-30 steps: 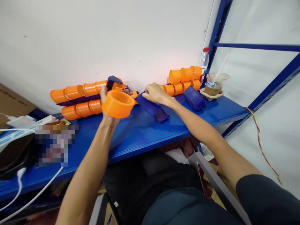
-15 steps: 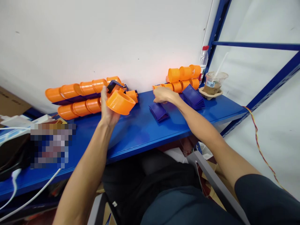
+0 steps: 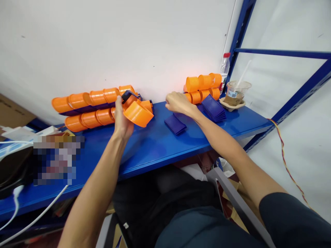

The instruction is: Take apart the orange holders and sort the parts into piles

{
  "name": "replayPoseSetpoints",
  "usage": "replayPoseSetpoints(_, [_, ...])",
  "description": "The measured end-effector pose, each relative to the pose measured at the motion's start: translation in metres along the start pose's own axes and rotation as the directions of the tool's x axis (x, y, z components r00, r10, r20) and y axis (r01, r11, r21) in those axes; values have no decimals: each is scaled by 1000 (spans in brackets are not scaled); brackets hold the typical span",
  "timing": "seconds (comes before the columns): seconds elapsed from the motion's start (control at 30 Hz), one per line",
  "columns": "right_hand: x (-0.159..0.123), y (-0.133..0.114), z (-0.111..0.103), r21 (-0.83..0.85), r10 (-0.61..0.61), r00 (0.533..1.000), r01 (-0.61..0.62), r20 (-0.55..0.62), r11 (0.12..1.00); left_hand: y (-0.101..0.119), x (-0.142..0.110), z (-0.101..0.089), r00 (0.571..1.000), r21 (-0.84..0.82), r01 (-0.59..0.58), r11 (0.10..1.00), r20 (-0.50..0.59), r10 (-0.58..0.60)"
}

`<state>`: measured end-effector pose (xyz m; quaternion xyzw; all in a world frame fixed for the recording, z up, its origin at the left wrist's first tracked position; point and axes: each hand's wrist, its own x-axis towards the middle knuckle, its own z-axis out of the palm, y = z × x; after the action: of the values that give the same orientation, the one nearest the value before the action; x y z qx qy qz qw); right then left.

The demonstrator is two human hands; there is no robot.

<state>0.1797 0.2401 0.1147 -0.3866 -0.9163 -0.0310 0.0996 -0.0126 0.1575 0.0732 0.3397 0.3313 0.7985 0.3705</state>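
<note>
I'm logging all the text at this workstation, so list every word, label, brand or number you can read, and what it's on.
No text can be read for certain.
Drink cup: a white label with a dark code block; its print is too small to read.
Bottle: a red and white label, too small and blurred.
Cardboard box: a line of dark print, too blurred.
Pixelated patch: nothing legible.

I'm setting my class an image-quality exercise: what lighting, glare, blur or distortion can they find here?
All in the head view: pinkish glow on the wall around the right-hand orange rings; soft glare on the glossy blue table, dark shadow beneath; wide-angle stretching of the frame and arms towards the edges; blocky pixels at left hiding detail; no strong blur on either hand.
</note>
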Motion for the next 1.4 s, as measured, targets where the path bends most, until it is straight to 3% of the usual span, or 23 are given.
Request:
replayPoseSetpoints(0.1, [-4, -16, 5, 88, -74, 936, 111, -345, 990, -6, 5, -2, 973, 97, -194, 976, -106, 204])
replayPoseSetpoints(0.17, [-6, -30, 12, 68, -256, 848, 322, -464, 944, -6, 7, -4, 934, 169, -264, 950, -202, 295])
replayPoseSetpoints(0.27, [-9, -47, 25, -76, -535, 709, 569, -460, 819, -2, 8, -7, 900, 219, -248, 944, -309, 309])
replayPoseSetpoints(0.33, [-10, -55, 32, -162, -618, 682, 610, -390, 775, 2, 5, -7, 899, 220, -211, 952, -340, 277])
replayPoseSetpoints(0.4, [-13, -60, 33, -222, -615, 707, 575, -349, 787, 6, 0, -4, 915, 202, -149, 968, -343, 212])
replayPoseSetpoints(0.5, [-17, -61, 27, -292, -573, 758, 498, -310, 817, 9, -6, 1, 966, 144, -57, 988, -242, 91])
replayPoseSetpoints(0.6, [-13, -53, 16, -332, -527, 807, 437, -265, 836, 10, -6, 5, 987, 121, -27, 992, -157, 46])
replayPoseSetpoints(0.7, [-2, -29, 4, -286, -372, 861, 281, -347, 916, 9, -4, 5, 988, 168, 30, 985, -156, -4])
replayPoseSetpoints(0.8, [8, 7, -11, -163, -172, 861, 105, -479, 981, 7, -3, 3, 984, 199, 51, 979, -177, -15])
replayPoseSetpoints(0.9, [19, 45, -28, -150, -58, 898, -9, -436, 989, 6, -2, 0, 983, 190, 56, 980, -183, -20])
replayPoseSetpoints(1.0, [37, 77, -39, -231, -42, 953, -30, -301, 972, 5, 0, -3, 984, 173, 50, 984, -179, -19])
replayPoseSetpoints(1.13, [64, 103, -38, -295, -4, 986, -46, -165, 954, 6, 1, -4, 982, 160, 57, 986, -186, -26])
replayPoseSetpoints(1.4, [75, 109, -26, -338, 13, 994, -48, -106, 940, 5, 2, -5, 982, 133, 69, 989, -182, -44])
